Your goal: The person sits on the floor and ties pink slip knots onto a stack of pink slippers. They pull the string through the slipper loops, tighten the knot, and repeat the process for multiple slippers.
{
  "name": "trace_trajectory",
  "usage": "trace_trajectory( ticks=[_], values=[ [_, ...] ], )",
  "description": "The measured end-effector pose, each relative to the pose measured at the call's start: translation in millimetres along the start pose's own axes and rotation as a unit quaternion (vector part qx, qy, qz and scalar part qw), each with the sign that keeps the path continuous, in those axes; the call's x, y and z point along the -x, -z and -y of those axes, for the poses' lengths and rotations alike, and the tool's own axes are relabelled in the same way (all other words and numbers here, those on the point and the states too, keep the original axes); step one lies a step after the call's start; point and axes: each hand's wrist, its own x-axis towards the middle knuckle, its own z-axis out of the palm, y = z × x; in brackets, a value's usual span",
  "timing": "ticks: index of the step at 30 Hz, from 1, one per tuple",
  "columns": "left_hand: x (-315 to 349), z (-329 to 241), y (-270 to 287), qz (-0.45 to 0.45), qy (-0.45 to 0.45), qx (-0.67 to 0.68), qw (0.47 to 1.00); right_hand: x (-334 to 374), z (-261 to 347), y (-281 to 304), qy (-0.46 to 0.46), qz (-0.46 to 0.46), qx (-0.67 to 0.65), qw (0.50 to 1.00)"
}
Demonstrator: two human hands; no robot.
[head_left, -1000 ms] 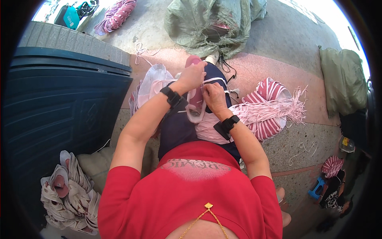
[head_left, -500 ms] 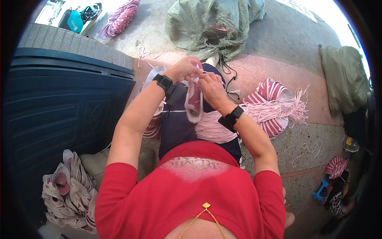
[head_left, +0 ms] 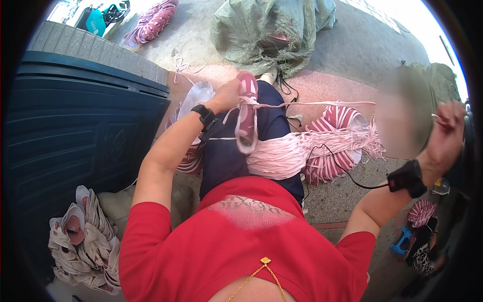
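Right grip [head_left: 446, 126] now far from shoe [head_left: 246, 120]

Shoe [head_left: 246, 121] left of lace bundle [head_left: 287, 153]

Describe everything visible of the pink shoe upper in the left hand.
The shoe upper is long and narrow, dusky pink with paler patches and a whitish rim at its near end; it looks like fabric. It lies lengthwise over the dark trousers, rounded end pointing away. The left hand grips its left side. From its middle a pale lace stretches toward the right hand, partly hidden by blur.
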Motion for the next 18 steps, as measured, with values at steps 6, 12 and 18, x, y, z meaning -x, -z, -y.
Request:
trace_trajectory(
  ticks=[6,12,18],
  values=[
    [15.3,32.9,-14.9,-0.014,-0.051,0.002,0.999,96.3,-301.1,-91.9,-0.337,0.128,0.246,0.900],
    [25.1,32.0,-10.2,-0.040,-0.035,-0.057,0.997,142.7,-379.4,-141.9,-0.245,0.227,0.607,0.721],
    [39.8,34.0,-14.4,-0.014,-0.051,-0.040,0.998,155.1,-412.2,-150.1,-0.144,0.266,0.677,0.671]
  ],
)
